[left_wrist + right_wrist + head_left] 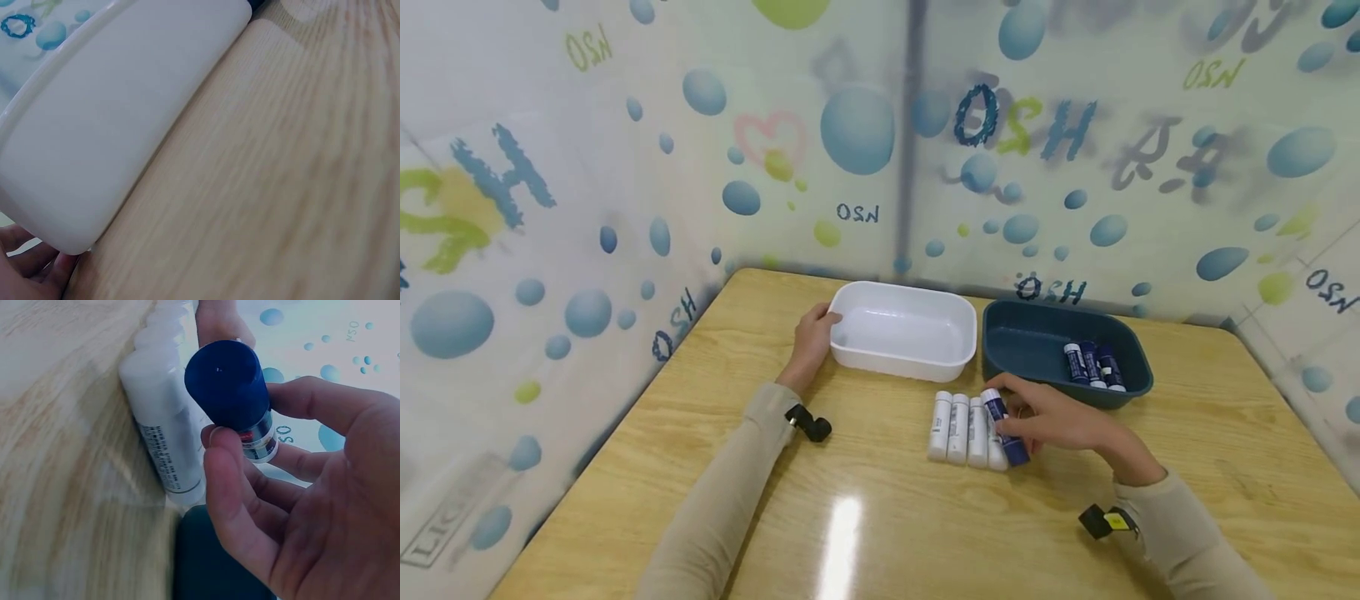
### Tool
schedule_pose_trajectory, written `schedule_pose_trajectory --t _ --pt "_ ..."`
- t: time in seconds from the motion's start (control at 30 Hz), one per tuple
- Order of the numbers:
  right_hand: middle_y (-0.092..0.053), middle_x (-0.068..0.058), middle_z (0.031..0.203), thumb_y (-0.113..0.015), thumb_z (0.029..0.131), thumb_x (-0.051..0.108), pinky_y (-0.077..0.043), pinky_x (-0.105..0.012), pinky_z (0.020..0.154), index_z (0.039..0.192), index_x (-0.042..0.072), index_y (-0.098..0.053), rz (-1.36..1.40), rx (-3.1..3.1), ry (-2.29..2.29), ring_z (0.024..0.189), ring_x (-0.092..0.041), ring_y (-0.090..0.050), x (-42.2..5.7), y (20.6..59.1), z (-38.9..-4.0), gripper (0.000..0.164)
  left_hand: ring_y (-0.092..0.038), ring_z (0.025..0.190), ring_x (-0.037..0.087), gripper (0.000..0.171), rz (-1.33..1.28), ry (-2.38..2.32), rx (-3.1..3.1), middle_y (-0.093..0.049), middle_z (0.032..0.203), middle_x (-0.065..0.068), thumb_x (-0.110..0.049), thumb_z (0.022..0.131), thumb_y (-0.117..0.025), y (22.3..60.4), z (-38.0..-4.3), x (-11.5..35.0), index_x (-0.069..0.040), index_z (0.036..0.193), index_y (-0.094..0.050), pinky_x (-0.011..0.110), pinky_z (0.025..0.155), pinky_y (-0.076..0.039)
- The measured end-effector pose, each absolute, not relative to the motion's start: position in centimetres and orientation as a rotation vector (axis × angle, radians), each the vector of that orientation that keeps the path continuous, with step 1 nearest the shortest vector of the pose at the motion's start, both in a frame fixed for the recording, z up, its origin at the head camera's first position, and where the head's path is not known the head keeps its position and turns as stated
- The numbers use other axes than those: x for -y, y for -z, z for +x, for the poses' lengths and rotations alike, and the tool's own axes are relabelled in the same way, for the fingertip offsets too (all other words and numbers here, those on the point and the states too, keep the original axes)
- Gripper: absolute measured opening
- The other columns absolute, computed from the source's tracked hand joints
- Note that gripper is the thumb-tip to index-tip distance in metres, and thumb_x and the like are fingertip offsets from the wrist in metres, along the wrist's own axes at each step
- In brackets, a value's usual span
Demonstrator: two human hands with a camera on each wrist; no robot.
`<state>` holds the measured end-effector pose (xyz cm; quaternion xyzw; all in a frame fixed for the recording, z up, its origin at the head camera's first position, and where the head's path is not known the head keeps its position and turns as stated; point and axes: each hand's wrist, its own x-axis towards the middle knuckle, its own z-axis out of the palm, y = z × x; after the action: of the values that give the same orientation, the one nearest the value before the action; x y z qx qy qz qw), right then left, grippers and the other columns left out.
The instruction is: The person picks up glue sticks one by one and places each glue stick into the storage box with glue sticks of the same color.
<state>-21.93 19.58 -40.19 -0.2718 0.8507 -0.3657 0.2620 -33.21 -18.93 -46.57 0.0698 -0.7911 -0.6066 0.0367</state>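
My left hand (pixel 808 342) grips the left end of a white plastic tub (pixel 902 367), thumb over the rim and fingers outside. In the left wrist view the tub's wall (pixel 119 112) fills the upper left, with fingers (pixel 53 269) at its lower corner. My right hand (pixel 1052 417) pinches a dark blue glue stick (pixel 1015 450) between thumb and fingers, tilted over the right end of a row of several white glue sticks (pixel 957 429). Seen from the right wrist, the blue stick (pixel 228 387) hangs beside a white stick (pixel 162 425), its blue end towards the camera.
A dark teal tub (pixel 1022 333) stands right of the white one, with several dark blue glue sticks (pixel 1092 364) at its right end. Behind both tubs, a patterned curtain (pixel 857 233) runs along the back edge of the wooden table (pixel 700 400).
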Motion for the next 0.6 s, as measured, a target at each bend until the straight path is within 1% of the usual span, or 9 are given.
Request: schedule_pose_trajectory --t 0.07,0.3,0.43,0.5,0.6 --pt "-0.066 -0.01 0.093 -0.062 0.103 0.023 -0.059 -0.037 0.059 0.148 0.001 -0.038 -0.735 -2.301 1.013 0.066 -0.024 -0.064 -19.4 39.9 -22.0 0.055 -0.054 0.137 0.034 0.05 0.211 1.859 2.427 -0.056 0.15 0.017 -0.028 0.1 -0.049 46.5 -33.3 18.9 -0.005 0.145 -0.056 0.049 0.117 -0.043" --pt "-0.061 -0.006 0.08 -0.061 0.104 0.025 -0.058 -0.037 0.06 0.15 0.004 -0.037 -0.8 -2.35 1.001 0.063 -0.023 -0.064 -18.5 38.7 -23.1 0.056 -0.055 0.135 0.034 0.048 0.216 1.858 2.413 -0.057 0.148 0.018 -0.026 0.1 -0.05 46.8 -33.3 19.0 -0.004 0.143 -0.057 0.048 0.117 -0.043" --pt "-0.063 -0.004 0.081 -0.061 0.104 0.025 -0.057 -0.038 0.06 0.151 0.007 -0.036 -0.839 -2.375 0.987 0.063 -0.024 -0.063 -17.7 37.2 -23.5 0.055 -0.054 0.136 0.034 0.048 0.227 1.876 2.405 -0.057 0.149 0.017 -0.026 0.101 -0.05 46.9 -33.2 19.1 -0.004 0.143 -0.057 0.048 0.118 -0.043" --pt "-0.064 -0.005 0.082 -0.061 0.104 0.025 -0.055 -0.035 0.06 0.151 0.01 -0.036 -0.821 -2.4 0.967 0.064 -0.025 -0.063 -17.3 36.4 -23.7 0.055 -0.054 0.137 0.033 0.049 0.235 1.88 2.404 -0.056 0.15 0.017 -0.026 0.1 -0.05 46.9 -33.1 19.0 -0.004 0.144 -0.056 0.047 0.118 -0.043" --pt "-0.067 -0.006 0.086 -0.061 0.104 0.025 -0.055 -0.033 0.061 0.15 0.01 -0.036 -0.809 -2.441 0.925 0.065 -0.024 -0.064 -16.9 35.0 -23.9 0.055 -0.054 0.136 0.034 0.049 0.228 1.868 2.407 -0.057 0.149 0.017 -0.026 0.1 -0.05 46.8 -33.2 18.9 -0.004 0.143 -0.057 0.047 0.118 -0.043"
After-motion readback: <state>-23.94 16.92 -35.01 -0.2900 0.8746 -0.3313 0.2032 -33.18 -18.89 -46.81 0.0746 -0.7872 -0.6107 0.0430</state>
